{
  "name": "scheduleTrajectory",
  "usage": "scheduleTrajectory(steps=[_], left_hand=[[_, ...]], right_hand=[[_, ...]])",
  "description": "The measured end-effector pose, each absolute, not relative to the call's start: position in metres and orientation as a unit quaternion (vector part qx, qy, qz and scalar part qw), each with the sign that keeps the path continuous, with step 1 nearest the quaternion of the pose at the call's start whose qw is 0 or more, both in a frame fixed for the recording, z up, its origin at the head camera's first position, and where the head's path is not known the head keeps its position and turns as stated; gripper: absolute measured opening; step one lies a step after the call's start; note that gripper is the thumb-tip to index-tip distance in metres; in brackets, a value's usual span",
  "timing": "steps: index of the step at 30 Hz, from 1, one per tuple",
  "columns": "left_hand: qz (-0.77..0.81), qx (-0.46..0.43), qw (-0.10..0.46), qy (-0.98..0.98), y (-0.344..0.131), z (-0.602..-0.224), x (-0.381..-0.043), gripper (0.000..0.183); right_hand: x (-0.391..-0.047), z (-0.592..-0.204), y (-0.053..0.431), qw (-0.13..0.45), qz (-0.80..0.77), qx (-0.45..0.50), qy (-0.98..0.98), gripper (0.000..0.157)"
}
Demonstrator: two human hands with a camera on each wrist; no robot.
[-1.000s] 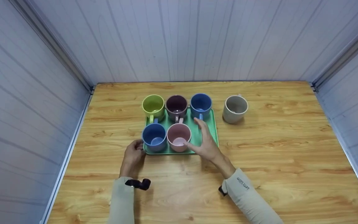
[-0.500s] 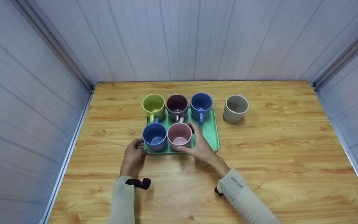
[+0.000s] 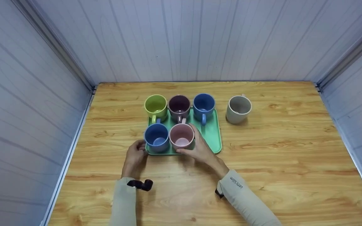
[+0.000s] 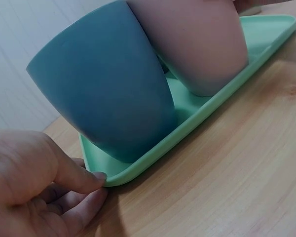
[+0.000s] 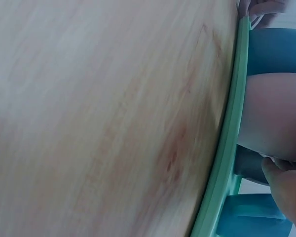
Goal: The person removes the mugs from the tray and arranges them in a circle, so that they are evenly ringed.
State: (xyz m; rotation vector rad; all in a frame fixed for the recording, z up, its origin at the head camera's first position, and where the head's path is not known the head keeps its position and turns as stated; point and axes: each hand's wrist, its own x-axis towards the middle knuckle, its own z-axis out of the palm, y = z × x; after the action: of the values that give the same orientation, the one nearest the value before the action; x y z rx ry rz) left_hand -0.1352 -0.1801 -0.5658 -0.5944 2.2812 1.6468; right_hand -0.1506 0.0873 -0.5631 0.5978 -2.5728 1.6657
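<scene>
Left grip (image 3: 135, 154) pinches green rectangular tray (image 3: 213, 135) at corner edge; right grip (image 3: 201, 150) holds round pink mug (image 3: 182, 135) — bare tray rightward.

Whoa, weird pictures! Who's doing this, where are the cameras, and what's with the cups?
No robot here, just a person's bare left hand and right hand. The view from above comes from a camera on the person's head; the close-ups come from each wrist. On the wooden table sits a green tray. Its back row has a lime-green mug, a dark purple mug and a blue mug; in front are a second blue mug and a pink mug. A grey mug stands off the tray, to the right. The left hand grips the tray's near left corner. The right hand curls its fingers around the pink mug.
</scene>
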Motion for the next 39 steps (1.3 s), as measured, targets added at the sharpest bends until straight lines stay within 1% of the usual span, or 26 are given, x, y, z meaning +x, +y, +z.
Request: scheduleTrajectory(steps=[17, 27, 32, 39], left_hand=[[0.606, -0.234, 0.140, 0.747, -0.178, -0.565, -0.135, 0.047], [0.584, -0.224, 0.141, 0.767, -0.182, -0.567, -0.135, 0.047], [0.579, -0.229, 0.145, 0.769, -0.182, -0.566, -0.135, 0.048], [0.597, -0.224, 0.136, 0.759, -0.180, -0.564, -0.135, 0.051]], right_hand=[[-0.151, -0.562, 0.089, 0.010, 0.554, 0.167, -0.815, 0.103], [-0.146, -0.556, 0.096, 0.008, 0.554, 0.156, -0.818, 0.103], [-0.144, -0.554, 0.101, 0.015, 0.567, 0.169, -0.806, 0.101], [-0.140, -0.549, 0.111, 0.032, 0.576, 0.173, -0.798, 0.097]])
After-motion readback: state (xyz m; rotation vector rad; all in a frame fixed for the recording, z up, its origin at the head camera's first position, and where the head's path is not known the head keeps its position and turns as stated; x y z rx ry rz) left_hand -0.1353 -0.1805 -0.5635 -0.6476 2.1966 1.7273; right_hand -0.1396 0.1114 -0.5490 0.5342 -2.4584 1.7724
